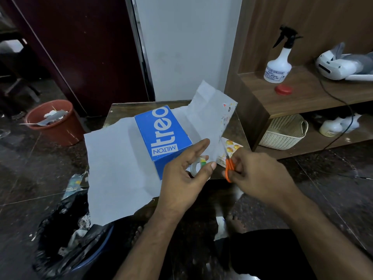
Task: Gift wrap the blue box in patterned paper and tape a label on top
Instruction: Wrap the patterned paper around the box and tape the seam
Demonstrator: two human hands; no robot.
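Hands: left (187, 168) lifting paper (113, 168), right (256, 174) gripping scissors (229, 165), box (163, 138) (MILTON treo)

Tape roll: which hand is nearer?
Left. The left hand lies right over the tape roll, which shows between its thumb and fingers. The right hand is off to the roll's right, gripping the orange scissors at the paper edge.

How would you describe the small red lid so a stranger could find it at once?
Start at the wooden shelf unit on the right. On its top board stands a white spray bottle with a black trigger. Just in front of it lies the small round red plastic lid, flat, the only red thing on that board.
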